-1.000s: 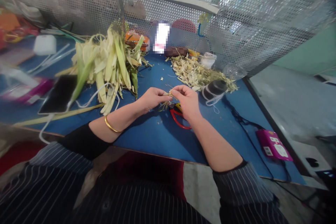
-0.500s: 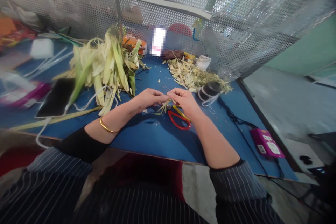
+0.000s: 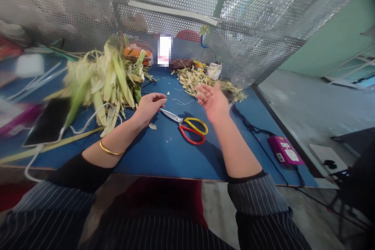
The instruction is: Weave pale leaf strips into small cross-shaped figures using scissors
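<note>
My left hand (image 3: 149,105) hovers palm down over the blue table (image 3: 164,156), fingers loosely curled and apart, holding nothing, just left of the scissor blades. My right hand (image 3: 212,99) is lifted with fingers spread, empty, near the pile of husk scraps (image 3: 205,80). Scissors (image 3: 187,125) with one red and one yellow handle lie on the table between my hands. A small husk bit (image 3: 152,126) lies below my left hand.
A heap of pale green corn husks (image 3: 105,76) sits at the left. A dark phone (image 3: 48,121) with a white cable lies at the left edge. A pink power strip (image 3: 285,151) and black cord are at the right. Perforated metal screens (image 3: 258,27) wall the back.
Both hands were pinched together on a small husk piece above the scissors. They have parted and opened; the right hand rose toward the scrap pile, and the husk piece is gone from them.
</note>
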`<control>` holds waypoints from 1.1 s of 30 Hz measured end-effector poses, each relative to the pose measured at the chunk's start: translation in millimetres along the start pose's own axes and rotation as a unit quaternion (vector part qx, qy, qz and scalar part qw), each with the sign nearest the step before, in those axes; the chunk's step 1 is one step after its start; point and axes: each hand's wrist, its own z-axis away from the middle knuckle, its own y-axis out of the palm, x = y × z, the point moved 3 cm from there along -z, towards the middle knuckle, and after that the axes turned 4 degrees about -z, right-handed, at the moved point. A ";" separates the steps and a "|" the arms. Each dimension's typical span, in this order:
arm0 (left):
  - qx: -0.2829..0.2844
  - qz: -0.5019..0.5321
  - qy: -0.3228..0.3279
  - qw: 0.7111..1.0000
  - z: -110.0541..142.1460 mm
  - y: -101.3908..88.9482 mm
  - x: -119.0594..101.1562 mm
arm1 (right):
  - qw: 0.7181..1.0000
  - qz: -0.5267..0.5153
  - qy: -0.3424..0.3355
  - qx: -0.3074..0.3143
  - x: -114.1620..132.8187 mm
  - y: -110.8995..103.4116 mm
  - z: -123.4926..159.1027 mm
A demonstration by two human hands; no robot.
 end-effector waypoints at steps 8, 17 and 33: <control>0.065 -0.423 0.189 0.884 0.3 -14.4 -18.8 | 0.710 0.665 -0.137 0.190 -3.8 31.8 38.4; 0.287 -0.635 0.117 0.708 16.6 -24.0 -32.1 | 0.586 0.747 -0.009 0.314 -2.6 21.2 47.7; 0.235 -0.059 -0.005 0.970 16.8 4.6 -9.8 | 0.855 0.421 -0.157 0.258 -6.3 43.0 48.1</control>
